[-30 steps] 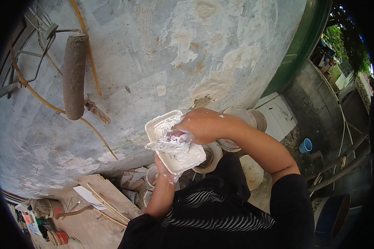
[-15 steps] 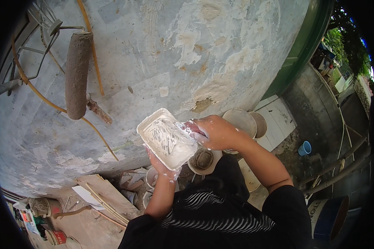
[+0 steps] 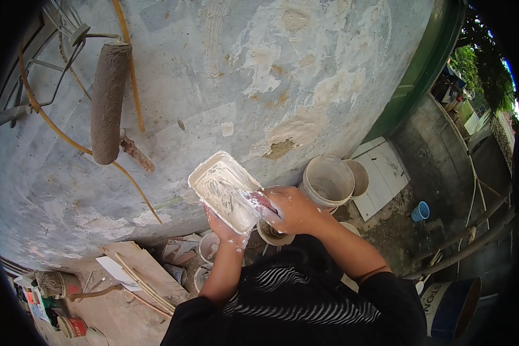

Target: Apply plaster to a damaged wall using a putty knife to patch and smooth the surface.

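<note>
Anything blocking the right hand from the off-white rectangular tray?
Nothing visible. The right hand is at the tray's right side, gripping a white-smeared tool with a reddish handle that extends over the rim. The left hand supports from below, outside that path.

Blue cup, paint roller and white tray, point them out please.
Blue cup (image 3: 418,212): head view, on its body.
Paint roller (image 3: 111,104): head view, middle of its brown sleeve.
White tray (image 3: 205,166): head view, on its upper-left rim.

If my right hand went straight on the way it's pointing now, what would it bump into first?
Most likely the side of the paste-smeared tray nearest your right hand; the tool it grips reaches over there. Exact depth is hard to judge.
</note>
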The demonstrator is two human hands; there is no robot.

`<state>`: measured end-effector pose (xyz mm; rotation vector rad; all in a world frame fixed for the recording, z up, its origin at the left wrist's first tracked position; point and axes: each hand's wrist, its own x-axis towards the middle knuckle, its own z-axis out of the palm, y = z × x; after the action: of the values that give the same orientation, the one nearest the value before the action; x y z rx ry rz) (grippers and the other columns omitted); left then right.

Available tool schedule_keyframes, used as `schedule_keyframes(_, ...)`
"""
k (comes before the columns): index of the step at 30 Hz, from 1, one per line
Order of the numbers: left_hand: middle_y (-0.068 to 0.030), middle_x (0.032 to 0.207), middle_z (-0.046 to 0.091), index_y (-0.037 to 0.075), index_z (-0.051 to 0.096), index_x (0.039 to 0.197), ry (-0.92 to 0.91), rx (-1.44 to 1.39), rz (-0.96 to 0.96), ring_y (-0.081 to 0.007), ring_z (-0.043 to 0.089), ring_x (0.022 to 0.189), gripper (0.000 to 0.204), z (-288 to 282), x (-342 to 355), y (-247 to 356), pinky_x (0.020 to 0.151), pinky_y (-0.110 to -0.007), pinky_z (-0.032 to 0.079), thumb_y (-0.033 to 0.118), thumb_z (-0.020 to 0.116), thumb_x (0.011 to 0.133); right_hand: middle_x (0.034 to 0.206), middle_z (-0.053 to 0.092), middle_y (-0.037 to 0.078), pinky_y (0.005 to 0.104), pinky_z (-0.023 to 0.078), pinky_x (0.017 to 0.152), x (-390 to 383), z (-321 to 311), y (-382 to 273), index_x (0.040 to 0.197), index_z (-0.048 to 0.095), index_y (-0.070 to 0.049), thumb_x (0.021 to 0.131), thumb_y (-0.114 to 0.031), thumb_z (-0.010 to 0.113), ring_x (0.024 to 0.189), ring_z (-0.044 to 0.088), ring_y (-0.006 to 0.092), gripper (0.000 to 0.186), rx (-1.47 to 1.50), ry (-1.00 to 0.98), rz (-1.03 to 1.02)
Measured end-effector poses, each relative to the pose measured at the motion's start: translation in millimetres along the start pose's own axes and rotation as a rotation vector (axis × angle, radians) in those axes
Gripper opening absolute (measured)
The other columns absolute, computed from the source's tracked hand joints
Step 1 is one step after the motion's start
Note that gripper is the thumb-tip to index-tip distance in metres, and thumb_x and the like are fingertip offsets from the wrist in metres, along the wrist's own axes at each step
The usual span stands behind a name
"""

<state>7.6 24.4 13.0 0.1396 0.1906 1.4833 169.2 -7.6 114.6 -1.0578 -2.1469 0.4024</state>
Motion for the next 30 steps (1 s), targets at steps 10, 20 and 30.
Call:
schedule_keyframes(10,-0.0102,0.139,0.047,0.011,0.039,0.141,-0.048,-0.01,0.043,-0.0315,0.048,0.124,0.055,0.8,-4.0,0.0,0.105,-0.046,0.039,0.047,0.031,0.099,0.097,0.064,0.023,0.0444,0.05,0.08,-9.9,-4.0,7.2,0.104,0.06,0.004,0.082,-0.013,0.061,0.089,0.061,0.041,0.028,-0.079,0.107,0.168)
schedule_keyframes(20,-0.0121,0.135,0.049,0.01,0.039,0.14,-0.02,0.041,-0.11,-0.032,0.051,0.12,0.056,-9.9,-8.8,-11.3,0.101,-0.045,0.043,0.048,0.032,0.099,0.101,0.066,0.017,0.0424,0.05,0.084,-13.5,-2.5,19.6,0.106,0.063,0.0,0.08,-0.015,0.063,0.095,0.061,0.038,0.03,-0.213,0.113,0.017)
schedule_keyframes(30,-0.0153,0.135,0.049,0.007,0.038,0.141,-0.101,-0.003,-0.209,-0.0339,0.052,0.119,0.058,-1.5,-11.0,-8.5,0.101,-0.048,0.043,0.046,0.033,0.098,0.103,0.065,0.019,0.0431,0.049,0.086,-3.8,-7.6,26.3,0.11,0.064,-0.004,0.081,-0.018,0.064,0.097,0.06,0.0384,0.033,-0.231,0.049,0.093)
